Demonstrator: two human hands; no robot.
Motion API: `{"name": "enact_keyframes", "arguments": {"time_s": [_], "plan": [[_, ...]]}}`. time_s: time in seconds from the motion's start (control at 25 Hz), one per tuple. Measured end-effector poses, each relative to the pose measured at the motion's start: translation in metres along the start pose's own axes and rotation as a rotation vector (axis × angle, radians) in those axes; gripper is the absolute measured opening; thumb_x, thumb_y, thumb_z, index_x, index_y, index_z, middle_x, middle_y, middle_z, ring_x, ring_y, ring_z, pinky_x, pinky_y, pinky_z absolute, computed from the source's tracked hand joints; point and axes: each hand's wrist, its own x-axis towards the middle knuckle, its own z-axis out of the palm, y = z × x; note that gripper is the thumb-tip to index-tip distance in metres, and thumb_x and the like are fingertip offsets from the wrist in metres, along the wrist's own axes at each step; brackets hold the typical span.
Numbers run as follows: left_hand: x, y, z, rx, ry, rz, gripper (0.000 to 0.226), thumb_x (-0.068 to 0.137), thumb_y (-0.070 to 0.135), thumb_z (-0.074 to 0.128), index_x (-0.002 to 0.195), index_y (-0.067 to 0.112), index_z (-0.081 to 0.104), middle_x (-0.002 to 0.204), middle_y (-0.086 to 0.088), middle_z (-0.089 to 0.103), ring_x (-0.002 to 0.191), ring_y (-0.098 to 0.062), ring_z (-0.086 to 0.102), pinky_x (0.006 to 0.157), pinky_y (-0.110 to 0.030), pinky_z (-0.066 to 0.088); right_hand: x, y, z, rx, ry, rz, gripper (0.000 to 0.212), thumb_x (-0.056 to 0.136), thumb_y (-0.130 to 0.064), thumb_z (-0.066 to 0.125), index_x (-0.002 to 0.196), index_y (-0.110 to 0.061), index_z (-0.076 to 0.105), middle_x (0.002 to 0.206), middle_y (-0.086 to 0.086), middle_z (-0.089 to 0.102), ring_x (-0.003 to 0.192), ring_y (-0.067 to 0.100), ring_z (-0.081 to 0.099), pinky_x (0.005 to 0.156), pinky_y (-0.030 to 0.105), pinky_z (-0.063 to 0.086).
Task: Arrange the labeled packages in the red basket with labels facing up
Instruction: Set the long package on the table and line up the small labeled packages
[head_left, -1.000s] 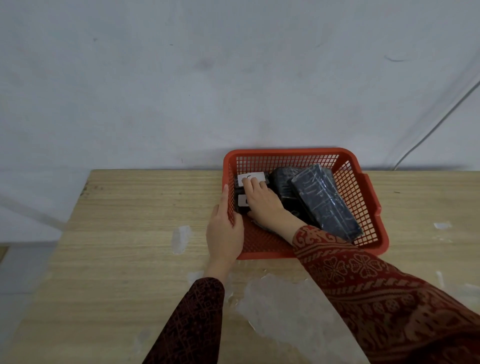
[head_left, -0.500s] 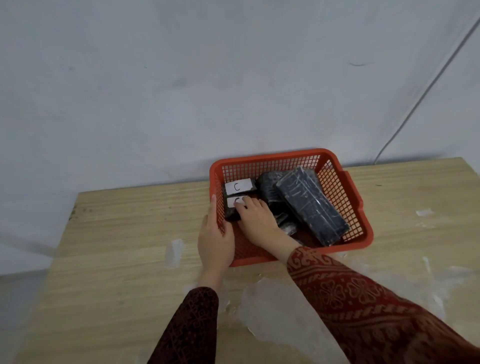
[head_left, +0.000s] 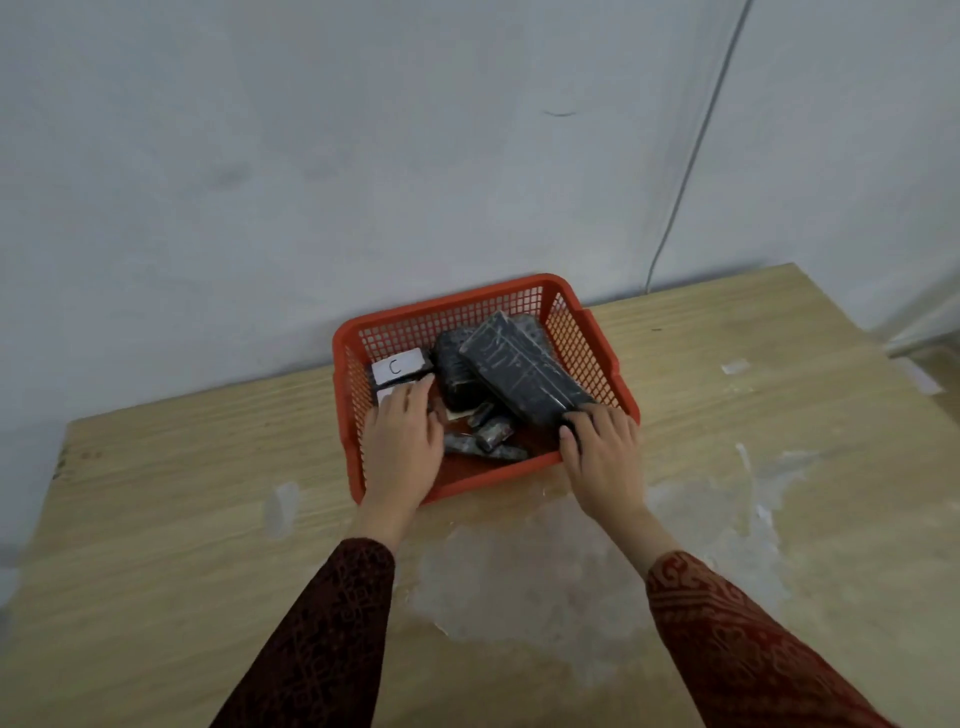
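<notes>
My left hand (head_left: 402, 447) lies flat on a labelled package (head_left: 399, 367) inside the red basket (head_left: 597, 353) on the table (head_left: 156, 519); my right grip (head_left: 602, 452) grasps the long black package (head_left: 524, 374) just ahead.

Basket (head_left: 597, 345): one, red mesh plastic.
Hands: two, the left hand (head_left: 400, 447) and the right hand (head_left: 605, 457), both at the basket.
White labels facing up: one clear, marked "C" (head_left: 399, 367); a second (head_left: 387, 397) partly hidden under the left hand.
Large dark packages: two, a long flat one (head_left: 524, 374) and a rounder one (head_left: 454, 369).
Small dark pieces (head_left: 485, 441) on the basket floor: about three, blurred.
Table (head_left: 156, 519): one.
</notes>
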Motion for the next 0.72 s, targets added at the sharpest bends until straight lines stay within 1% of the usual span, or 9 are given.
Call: {"name": "enact_keyframes", "arguments": {"time_s": [0.08,0.16,0.24,0.28,0.4,0.48,0.56,0.64,0.72], "plan": [[0.022,0.029,0.014,-0.192,-0.164,-0.186,0.063,0.09,0.033,0.056,0.145,0.011,0.034,0.139,-0.013,0.049,0.128,-0.03,0.045,0.104,-0.046,0.041,-0.002,0.0,0.005,-0.016,0.042,-0.016,0.032,0.093,-0.029,0.037,0.093,-0.012,0.065,0.097,0.007,0.064,0.093,0.03,0.056,0.087,0.038,0.034],[0.047,0.049,0.032,-0.269,-0.274,-0.416,0.089,0.085,0.055,0.056,0.151,0.009,0.017,0.155,-0.015,0.027,0.144,-0.031,0.018,0.116,-0.049,0.022,0.0,0.0,0.007,-0.029,0.062,-0.006,0.029,0.093,-0.028,0.038,0.085,-0.015,0.063,0.09,0.004,0.063,0.089,0.028,0.055,0.084,0.037,0.033],[0.066,0.059,0.045,-0.28,-0.319,-0.519,0.102,0.078,0.066,0.058,0.151,0.009,0.014,0.16,-0.013,0.015,0.148,-0.03,0.001,0.118,-0.051,0.01,0.0,0.002,0.009,-0.056,0.049,-0.006,0.028,0.094,-0.03,0.038,0.083,-0.016,0.061,0.087,0.003,0.061,0.087,0.027,0.054,0.084,0.037,0.033],[0.074,0.06,0.049,-0.274,-0.311,-0.532,0.101,0.076,0.066,0.06,0.15,0.01,0.021,0.159,-0.013,0.018,0.148,-0.03,0.001,0.118,-0.053,0.009,0.0,0.003,0.01,-0.074,0.036,-0.011,0.029,0.094,-0.032,0.038,0.083,-0.017,0.06,0.087,0.003,0.061,0.088,0.026,0.053,0.084,0.037,0.034],[0.083,0.063,0.053,-0.407,-0.186,-0.493,0.065,0.077,0.049,0.07,0.128,0.015,0.048,0.134,-0.011,0.052,0.135,-0.035,0.035,0.108,-0.05,0.033,0.0,0.003,0.01,-0.115,-0.012,-0.018,0.034,0.096,-0.034,0.035,0.081,-0.018,0.061,0.087,0.002,0.061,0.089,0.026,0.054,0.086,0.038,0.035],[0.079,0.067,0.046,-0.666,-0.149,-0.439,0.046,0.08,0.033,0.073,0.116,0.018,0.048,0.113,-0.002,0.059,0.11,-0.021,0.057,0.086,-0.026,0.048,0.0,0.003,0.008,-0.121,-0.028,-0.022,0.036,0.097,-0.035,0.034,0.08,-0.017,0.061,0.088,0.002,0.062,0.089,0.026,0.054,0.087,0.039,0.037],[0.074,0.07,0.028,-0.817,-0.085,-0.368,0.041,0.08,0.022,0.073,0.111,0.021,0.047,0.103,0.009,0.058,0.092,0.003,0.058,0.068,-0.006,0.042,0.0,0.003,0.006,-0.13,-0.041,-0.022,0.038,0.097,-0.035,0.033,0.081,-0.017,0.062,0.089,0.003,0.063,0.09,0.026,0.054,0.087,0.039,0.037],[0.073,0.068,0.001,-0.933,0.027,-0.367,0.041,0.079,0.017,0.074,0.111,0.021,0.048,0.103,0.013,0.059,0.089,0.008,0.058,0.07,-0.006,0.043,0.0,0.001,0.003,-0.152,-0.05,-0.025,0.041,0.097,-0.036,0.032,0.08,-0.015,0.063,0.087,0.004,0.064,0.088,0.028,0.055,0.088,0.04,0.036],[0.073,0.058,-0.033,-1.079,0.138,-0.414,0.04,0.08,0.013,0.074,0.111,0.021,0.05,0.109,0.002,0.064,0.095,-0.004,0.063,0.077,-0.019,0.052,0.0,-0.002,-0.002,-0.186,-0.076,-0.038,0.044,0.096,-0.036,0.029,0.079,-0.014,0.063,0.084,0.006,0.065,0.087,0.031,0.057,0.089,0.042,0.036]]}}
